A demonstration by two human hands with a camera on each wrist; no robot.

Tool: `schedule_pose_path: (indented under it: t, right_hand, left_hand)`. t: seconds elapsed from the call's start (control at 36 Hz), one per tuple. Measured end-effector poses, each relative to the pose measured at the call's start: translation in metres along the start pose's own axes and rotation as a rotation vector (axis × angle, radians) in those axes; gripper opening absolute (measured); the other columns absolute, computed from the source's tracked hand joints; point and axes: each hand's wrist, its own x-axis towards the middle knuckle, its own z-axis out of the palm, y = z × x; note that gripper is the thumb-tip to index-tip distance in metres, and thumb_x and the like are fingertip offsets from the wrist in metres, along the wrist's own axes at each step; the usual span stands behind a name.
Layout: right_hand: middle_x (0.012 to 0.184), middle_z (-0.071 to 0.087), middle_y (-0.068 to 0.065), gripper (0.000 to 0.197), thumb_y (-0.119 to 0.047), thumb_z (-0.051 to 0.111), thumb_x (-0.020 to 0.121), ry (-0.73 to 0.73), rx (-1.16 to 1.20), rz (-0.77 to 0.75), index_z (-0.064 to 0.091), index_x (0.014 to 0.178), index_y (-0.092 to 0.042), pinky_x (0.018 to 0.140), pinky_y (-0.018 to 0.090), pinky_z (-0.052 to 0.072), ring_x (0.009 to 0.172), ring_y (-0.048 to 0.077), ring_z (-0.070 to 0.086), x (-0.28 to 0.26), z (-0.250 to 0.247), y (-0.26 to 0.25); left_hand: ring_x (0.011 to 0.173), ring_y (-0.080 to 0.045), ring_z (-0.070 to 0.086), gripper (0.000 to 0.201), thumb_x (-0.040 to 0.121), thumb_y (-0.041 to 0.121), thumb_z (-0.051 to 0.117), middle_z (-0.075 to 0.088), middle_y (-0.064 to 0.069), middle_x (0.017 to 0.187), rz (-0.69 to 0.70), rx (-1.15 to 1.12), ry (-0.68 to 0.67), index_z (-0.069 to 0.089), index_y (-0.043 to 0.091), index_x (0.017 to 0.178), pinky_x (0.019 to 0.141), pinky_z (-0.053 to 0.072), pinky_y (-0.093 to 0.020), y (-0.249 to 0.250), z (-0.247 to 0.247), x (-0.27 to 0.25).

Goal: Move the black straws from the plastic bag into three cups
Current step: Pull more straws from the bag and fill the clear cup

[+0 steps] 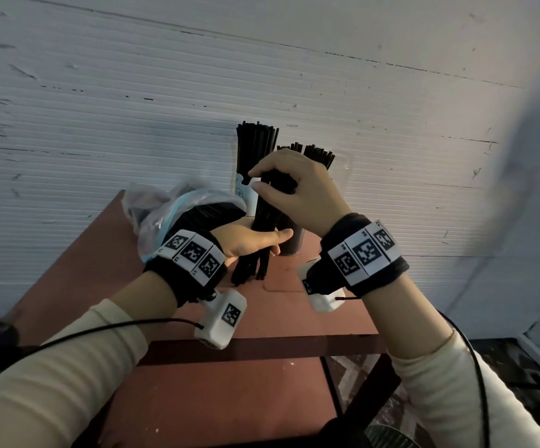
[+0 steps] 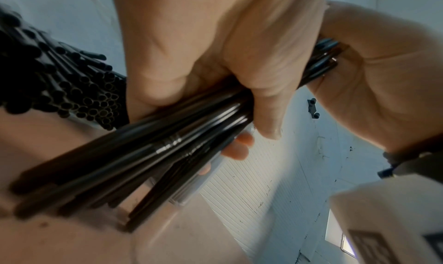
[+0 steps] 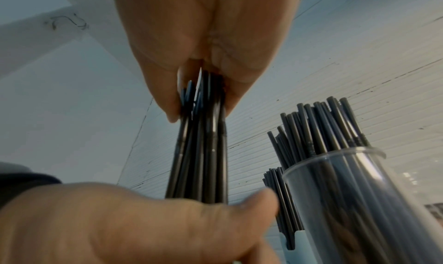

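Progress: partly complete. Black straws already stand in the clear plastic cups (image 1: 289,234) at the reddish table's (image 1: 288,312) far edge. Both the left hand (image 1: 249,242) and right hand (image 1: 289,192) grasp one bundle of thin black plastic straws (image 1: 267,227) before the cups; more remain in the crumpled clear plastic bag (image 1: 165,211) left of them.

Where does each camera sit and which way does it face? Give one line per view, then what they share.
Head: on the head, facing forward and down at the table, wall, plastic bag and cups; shows both forearms and hands.
Left wrist: under the left hand, facing along it at the straw bundle; the right hand shows too.
Right wrist: under the right hand, facing up along the bundle; the left thumb and a clear cup show.
Shared: all three show both hands gripping one bundle.
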Motion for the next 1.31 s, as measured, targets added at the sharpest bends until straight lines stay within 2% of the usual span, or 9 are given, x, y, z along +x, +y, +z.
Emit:
schedule_pose_path:
  t: [0.28, 0.42, 0.61, 0.81, 0.89, 0.97, 1.03, 1.14, 1.31]
  right_hand:
    - [0.11, 0.064, 0.0, 0.021, -0.017, 0.069, 0.086, -0.017, -0.03, -0.002, 0.069, 0.106, -0.01, 0.093, 0.009, 0.039, 0.104, 0.004, 0.057, -0.005, -0.007, 0.002]
    - [0.13, 0.05, -0.003, 0.049, -0.041, 0.07, 0.081, 0.056, -0.099, 0.083, 0.056, 0.125, -0.024, 0.104, 0.04, 0.041, 0.123, 0.015, 0.045, -0.009, -0.02, 0.002]
    - [0.122, 0.042, -0.008, 0.094, -0.07, 0.066, 0.056, -0.031, -0.015, 0.316, 0.039, 0.137, -0.03, 0.086, 0.013, 0.038, 0.11, 0.005, 0.043, -0.019, -0.037, -0.002]
    - [0.085, 0.064, -0.015, 0.041, -0.034, 0.08, 0.075, -0.402, 0.121, 0.282, 0.066, 0.111, -0.02, 0.075, 0.012, 0.048, 0.084, -0.002, 0.061, -0.026, -0.027, -0.01]
    - [0.068, 0.063, -0.013, 0.008, -0.022, 0.073, 0.083, -0.331, 0.098, 0.253, 0.067, 0.082, -0.017, 0.065, 0.02, 0.051, 0.068, 0.003, 0.061, -0.024, -0.022, -0.006]
    - [0.078, 0.065, 0.014, 0.02, -0.021, 0.068, 0.083, -0.224, 0.106, 0.244, 0.063, 0.083, -0.001, 0.071, 0.045, 0.054, 0.074, 0.025, 0.064, -0.015, -0.028, -0.003]
    - [0.08, 0.065, 0.02, 0.02, -0.013, 0.067, 0.086, -0.169, 0.139, 0.249, 0.062, 0.085, 0.007, 0.066, 0.04, 0.054, 0.074, 0.026, 0.064, -0.004, -0.039, -0.001]
    - [0.061, 0.06, -0.013, 0.01, -0.008, 0.066, 0.087, 0.026, 0.18, 0.272, 0.066, 0.079, -0.002, 0.05, 0.01, 0.04, 0.055, -0.003, 0.055, 0.02, -0.068, 0.011]
    - [0.072, 0.064, 0.002, 0.01, -0.017, 0.065, 0.081, 0.235, 0.217, 0.339, 0.065, 0.072, -0.015, 0.047, 0.023, 0.039, 0.063, 0.014, 0.057, 0.049, -0.093, 0.032]
  left_hand:
    - [0.083, -0.01, 0.064, 0.034, 0.089, 0.049, 0.062, 0.067, 0.005, 0.074, 0.096, 0.059, 0.028, 0.07, 0.018, 0.077, 0.087, 0.044, -0.023, -0.006, -0.003, -0.005]
    - [0.076, -0.016, 0.065, 0.05, 0.082, 0.057, 0.064, 0.068, -0.006, 0.074, 0.187, -0.031, 0.135, 0.069, 0.008, 0.078, 0.097, 0.05, -0.039, -0.006, -0.003, -0.006]
    - [0.069, -0.008, 0.062, 0.033, 0.089, 0.044, 0.062, 0.065, 0.007, 0.068, 0.345, 0.017, 0.026, 0.063, 0.016, 0.072, 0.076, 0.048, -0.026, 0.015, -0.006, -0.022]
    - [0.072, 0.007, 0.065, 0.013, 0.093, 0.022, 0.063, 0.068, 0.009, 0.074, 0.46, 0.278, -0.156, 0.067, 0.021, 0.081, 0.07, 0.047, -0.008, 0.036, 0.003, -0.036]
    - [0.077, -0.017, 0.07, 0.01, 0.087, 0.019, 0.071, 0.071, -0.004, 0.075, 0.474, 0.159, -0.111, 0.069, 0.012, 0.08, 0.072, 0.056, -0.024, 0.034, 0.011, -0.026]
    - [0.079, -0.022, 0.07, 0.037, 0.077, 0.034, 0.081, 0.071, -0.013, 0.082, 0.413, 0.039, -0.053, 0.065, 0.005, 0.094, 0.073, 0.056, -0.03, 0.03, 0.011, -0.006]
    - [0.091, -0.019, 0.07, 0.075, 0.062, 0.05, 0.087, 0.07, -0.009, 0.098, 0.364, -0.056, -0.007, 0.054, 0.01, 0.115, 0.083, 0.057, -0.038, 0.03, 0.01, 0.004]
    - [0.111, -0.013, 0.052, 0.103, 0.052, 0.041, 0.09, 0.046, -0.005, 0.122, 0.432, -0.169, 0.333, 0.02, 0.037, 0.128, 0.092, 0.046, -0.024, 0.039, 0.015, 0.012]
    - [0.144, -0.02, 0.017, 0.151, 0.047, 0.045, 0.093, 0.01, -0.008, 0.155, 0.28, -0.095, 0.373, -0.019, 0.034, 0.148, 0.118, 0.023, -0.045, 0.049, 0.004, 0.047]
